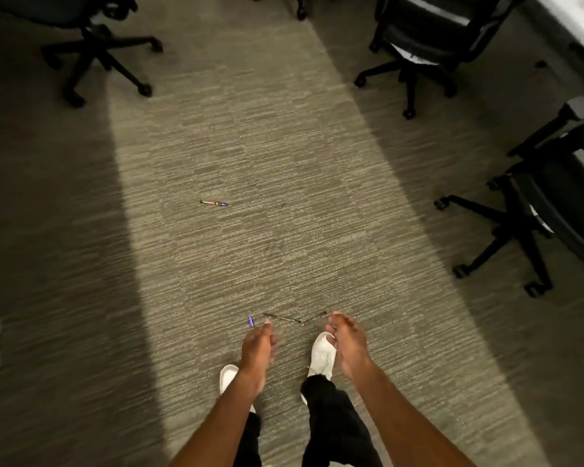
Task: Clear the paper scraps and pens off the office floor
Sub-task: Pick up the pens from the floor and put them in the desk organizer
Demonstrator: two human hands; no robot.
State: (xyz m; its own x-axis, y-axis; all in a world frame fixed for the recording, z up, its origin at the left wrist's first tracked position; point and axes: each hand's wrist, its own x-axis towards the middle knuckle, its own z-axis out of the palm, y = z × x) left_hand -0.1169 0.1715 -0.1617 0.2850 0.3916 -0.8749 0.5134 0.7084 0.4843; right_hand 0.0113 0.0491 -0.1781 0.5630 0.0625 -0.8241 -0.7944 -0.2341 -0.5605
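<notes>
Head view | left hand reaches down, fingers loosely extended, holding nothing | right hand lowered, fingers loosely curled, holding nothing | two dark pens lie on the carpet just beyond both hands | small purple item left of them | another pen farther off | office chairs at the far left and right

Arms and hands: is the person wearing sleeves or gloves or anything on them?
No. Both forearms are bare as far as the picture shows, with no sleeves in view. The left hand and right hand wear no gloves, and I can make out no watch, ring or bracelet, though the picture is a bit blurry.
</notes>
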